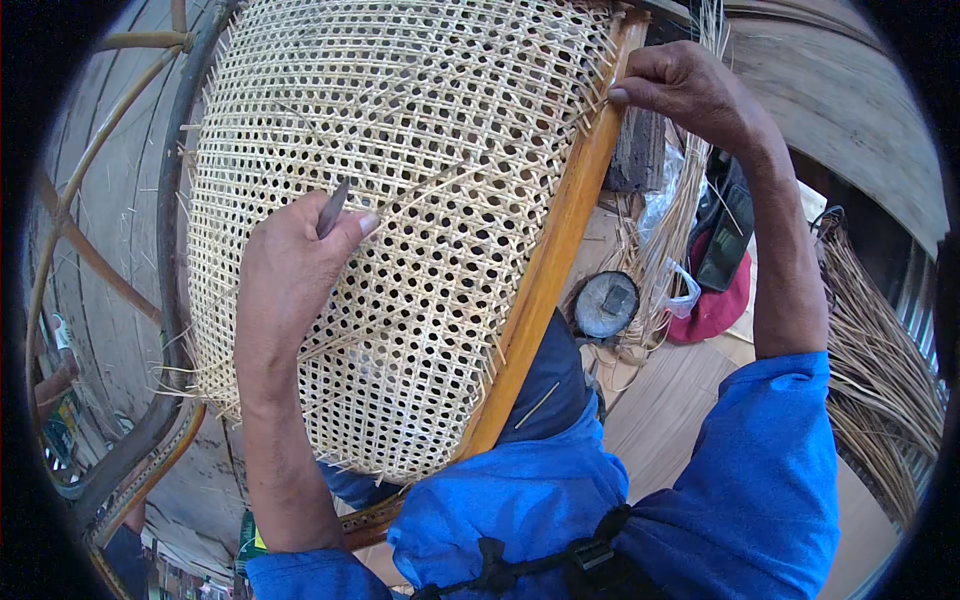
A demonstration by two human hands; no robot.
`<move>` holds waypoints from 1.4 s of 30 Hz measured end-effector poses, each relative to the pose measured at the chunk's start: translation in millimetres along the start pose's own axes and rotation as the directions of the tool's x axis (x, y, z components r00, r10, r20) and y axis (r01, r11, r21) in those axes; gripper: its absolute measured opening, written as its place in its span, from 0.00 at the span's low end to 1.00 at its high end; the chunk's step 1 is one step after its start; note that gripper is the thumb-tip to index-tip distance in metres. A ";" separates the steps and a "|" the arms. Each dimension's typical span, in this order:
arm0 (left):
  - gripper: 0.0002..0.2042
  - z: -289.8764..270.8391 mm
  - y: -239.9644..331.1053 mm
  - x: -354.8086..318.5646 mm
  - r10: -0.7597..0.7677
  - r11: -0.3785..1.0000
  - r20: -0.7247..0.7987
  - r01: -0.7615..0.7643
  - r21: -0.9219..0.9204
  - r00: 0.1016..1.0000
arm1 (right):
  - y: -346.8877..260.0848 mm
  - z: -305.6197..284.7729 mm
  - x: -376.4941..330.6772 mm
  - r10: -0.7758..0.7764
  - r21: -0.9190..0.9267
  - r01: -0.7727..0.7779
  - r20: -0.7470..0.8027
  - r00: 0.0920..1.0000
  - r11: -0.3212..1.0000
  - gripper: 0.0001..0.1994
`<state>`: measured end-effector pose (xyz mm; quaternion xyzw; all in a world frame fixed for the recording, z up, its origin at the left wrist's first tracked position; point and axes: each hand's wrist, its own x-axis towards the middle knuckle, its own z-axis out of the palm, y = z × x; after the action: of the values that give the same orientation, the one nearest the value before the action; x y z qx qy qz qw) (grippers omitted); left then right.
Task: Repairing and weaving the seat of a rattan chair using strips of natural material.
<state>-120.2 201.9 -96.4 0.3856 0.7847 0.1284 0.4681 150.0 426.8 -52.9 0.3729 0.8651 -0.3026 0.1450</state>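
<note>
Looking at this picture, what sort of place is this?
Probably a cane-weaving workshop: a woven cane panel reaches a wooden rail, a bundle of loose strands lies at the right, and the left hand holds a small blade.

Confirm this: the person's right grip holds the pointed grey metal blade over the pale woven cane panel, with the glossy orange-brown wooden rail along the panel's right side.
Not quite: the head view shows the pointed grey metal blade in the left grip, not the right grip. The pale woven cane panel and glossy orange-brown wooden rail are as you say.
</note>
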 end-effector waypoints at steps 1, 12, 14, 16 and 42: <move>0.17 -0.8 2.1 -0.5 0.001 1.000 0.003 -0.001 0.003 1.000 | -0.3 1.3 -0.1 0.000 -0.002 0.000 0.001 1.000 1.000 0.15; 0.13 -49.8 -55.7 1.5 0.154 0.961 0.060 -0.163 0.221 0.986 | 9.2 4.0 12.5 -0.051 0.072 0.051 -0.006 0.999 0.996 0.14; 0.12 -90.3 -89.1 3.7 0.065 0.973 0.138 -0.093 0.212 0.988 | 28.2 5.8 11.0 0.049 0.157 -0.048 0.000 0.999 0.986 0.15; 0.12 -126.8 -116.4 0.1 -0.028 0.967 0.119 -0.004 0.256 0.993 | 39.0 -12.5 7.3 0.097 0.071 -0.101 0.054 0.994 0.992 0.17; 0.10 -137.7 -220.7 -45.0 -0.625 0.658 -0.067 0.571 0.491 0.778 | 68.0 10.7 29.3 0.070 0.243 -0.094 0.106 0.992 0.965 0.15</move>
<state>-330.1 43.5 -119.2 0.2168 0.8470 -0.2546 0.4133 180.2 473.0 -103.4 0.4084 0.7963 -0.4198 0.1515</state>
